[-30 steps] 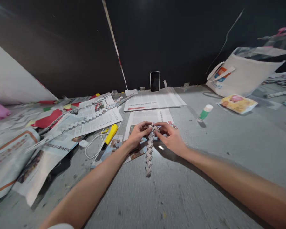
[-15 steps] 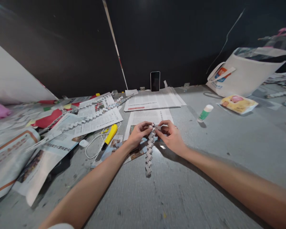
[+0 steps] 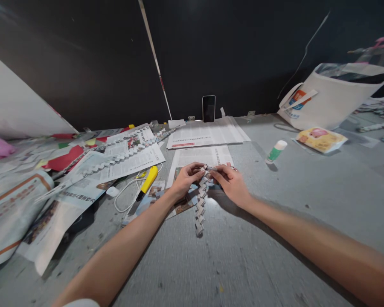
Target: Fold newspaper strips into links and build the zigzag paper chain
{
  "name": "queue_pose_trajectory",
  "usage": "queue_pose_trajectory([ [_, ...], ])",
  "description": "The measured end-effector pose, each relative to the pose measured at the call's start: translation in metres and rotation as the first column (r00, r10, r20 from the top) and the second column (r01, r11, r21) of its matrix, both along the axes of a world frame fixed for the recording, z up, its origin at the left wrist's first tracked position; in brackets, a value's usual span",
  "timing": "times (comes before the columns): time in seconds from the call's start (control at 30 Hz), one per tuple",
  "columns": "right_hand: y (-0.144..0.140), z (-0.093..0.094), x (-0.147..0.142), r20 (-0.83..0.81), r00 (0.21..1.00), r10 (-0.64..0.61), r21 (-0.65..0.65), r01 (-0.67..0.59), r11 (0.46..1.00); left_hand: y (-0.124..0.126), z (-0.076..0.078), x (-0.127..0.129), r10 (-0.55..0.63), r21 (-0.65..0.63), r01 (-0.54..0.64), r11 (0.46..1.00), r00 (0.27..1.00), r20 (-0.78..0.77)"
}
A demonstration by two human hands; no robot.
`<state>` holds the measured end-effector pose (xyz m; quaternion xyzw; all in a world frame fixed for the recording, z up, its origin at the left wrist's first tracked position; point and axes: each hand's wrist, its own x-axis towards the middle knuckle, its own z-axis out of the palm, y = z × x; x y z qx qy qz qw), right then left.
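Observation:
A zigzag chain of folded paper (image 3: 200, 209) hangs toward me between my hands, its lower end over the grey table. My left hand (image 3: 187, 180) pinches the chain's upper end between thumb and fingers. From the other side, my right hand (image 3: 228, 181) is closed with its fingertips at that same upper end, on a small paper piece (image 3: 212, 169) mostly hidden by the fingers. Beneath both hands lie newspaper sheets (image 3: 201, 155) and a colour-printed page (image 3: 184, 205).
At left are a yellow-handled cutter (image 3: 149, 183), a white cable (image 3: 117, 204), newspapers and a longer paper chain (image 3: 113, 161). A phone (image 3: 208, 108) leans on the dark wall. To the right stand a glue stick (image 3: 276, 152), a yellow packet (image 3: 321, 139) and a white bag (image 3: 329, 100).
My right hand has shifted slightly and its fingers have straightened a little at the chain's top. My left hand and the chain stay almost in place.

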<state>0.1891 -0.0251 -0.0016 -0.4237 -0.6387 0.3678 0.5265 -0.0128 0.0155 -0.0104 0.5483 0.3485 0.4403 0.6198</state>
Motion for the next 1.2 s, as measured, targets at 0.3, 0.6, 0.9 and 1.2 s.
queue_pose_trajectory([
  [0.3,-0.0004,0.0045,0.0001,0.106,0.993,0.059,0.072,-0.067,0.995,0.0008,-0.0006,-0.0014,-0.005,0.000,0.005,1.000,1.000,-0.010],
  [0.6,0.0014,0.0030,0.0004,0.119,0.992,0.051,0.067,-0.059,0.996,0.0006,-0.0017,-0.0012,-0.013,0.004,0.013,1.000,1.000,-0.001],
  [0.9,-0.0028,0.0062,0.0003,0.067,0.996,0.057,0.013,-0.058,0.998,0.0011,-0.0016,-0.0008,0.002,0.000,-0.002,1.000,1.000,0.000],
  [1.2,-0.0027,0.0005,-0.0020,-0.049,0.999,-0.008,-0.039,0.006,0.999,0.0017,-0.0037,-0.0006,0.018,0.016,-0.018,1.000,1.000,0.007],
])
